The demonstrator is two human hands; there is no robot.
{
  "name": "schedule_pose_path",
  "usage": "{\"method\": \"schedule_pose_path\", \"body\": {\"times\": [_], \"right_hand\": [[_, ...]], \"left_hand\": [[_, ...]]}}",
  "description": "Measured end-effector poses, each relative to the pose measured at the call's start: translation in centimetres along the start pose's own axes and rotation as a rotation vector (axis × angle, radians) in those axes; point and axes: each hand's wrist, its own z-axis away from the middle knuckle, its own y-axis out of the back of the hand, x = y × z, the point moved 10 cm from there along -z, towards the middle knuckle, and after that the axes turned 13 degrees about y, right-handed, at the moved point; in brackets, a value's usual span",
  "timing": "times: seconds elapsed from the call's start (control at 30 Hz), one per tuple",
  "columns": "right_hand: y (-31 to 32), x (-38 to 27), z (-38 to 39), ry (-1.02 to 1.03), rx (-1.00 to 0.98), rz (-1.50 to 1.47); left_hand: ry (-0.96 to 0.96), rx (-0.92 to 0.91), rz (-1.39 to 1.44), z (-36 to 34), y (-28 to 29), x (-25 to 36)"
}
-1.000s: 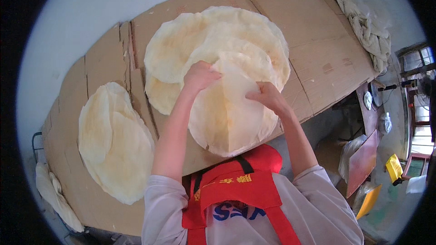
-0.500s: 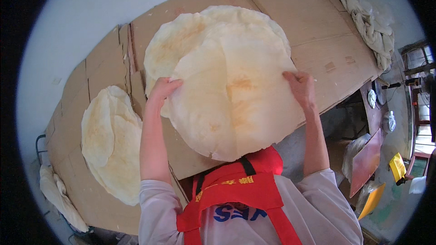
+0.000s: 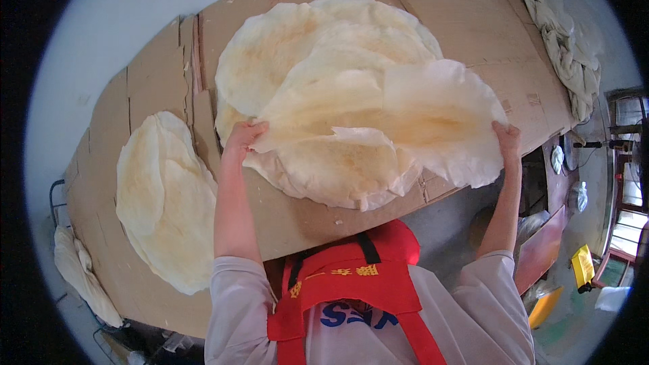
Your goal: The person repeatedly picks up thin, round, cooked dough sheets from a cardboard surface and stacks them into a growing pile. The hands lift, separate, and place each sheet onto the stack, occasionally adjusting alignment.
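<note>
A large, thin, pale flatbread (image 3: 439,105) with browned patches is stretched sideways between my hands. My left hand (image 3: 247,135) pinches its left edge, and my right hand (image 3: 507,138) grips the far right edge, beyond the pile. The sheet hangs over a pile of similar flatbreads (image 3: 267,54) on the cardboard and sags in folds along its middle. Below it, the pile's near side shows a torn, curled edge (image 3: 365,136). How much of the held sheet rests on the pile I cannot tell.
Cardboard sheets (image 3: 487,20) cover the table. Another group of overlapping flatbreads (image 3: 176,209) lies to the left. Rumpled cloth (image 3: 561,47) sits at the far right edge, more cloth (image 3: 84,277) at the left. Boards and a yellow object (image 3: 582,267) stand beyond the table on the right.
My right hand has moved right and slightly down, drawing the flatbread out sideways. It hung broad in front of me before; now it is stretched and folded, exposing the pile's near side.
</note>
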Motion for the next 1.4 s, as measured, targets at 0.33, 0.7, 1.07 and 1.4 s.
{"method": "schedule_pose_path", "body": {"times": [0.33,0.7,1.07,1.4], "right_hand": [[7.1,-3.8,1.8,0.054,0.025,0.21],[21.7,4.8,-2.6,0.094,0.127,0.83],[8.5,-17.3,-4.8,0.394,0.088,0.472],[0.8,-30.0,-0.4,0.523,-0.128,0.469]], "left_hand": [[0.066,0.086,-0.017,1.8,0.0,0.3],[-0.358,0.602,-0.362,16.8,14.5,12.9],[-0.388,1.957,-1.523,52.2,28.6,24.3],[-0.018,1.411,-1.583,28.3,32.1,1.8]]}}
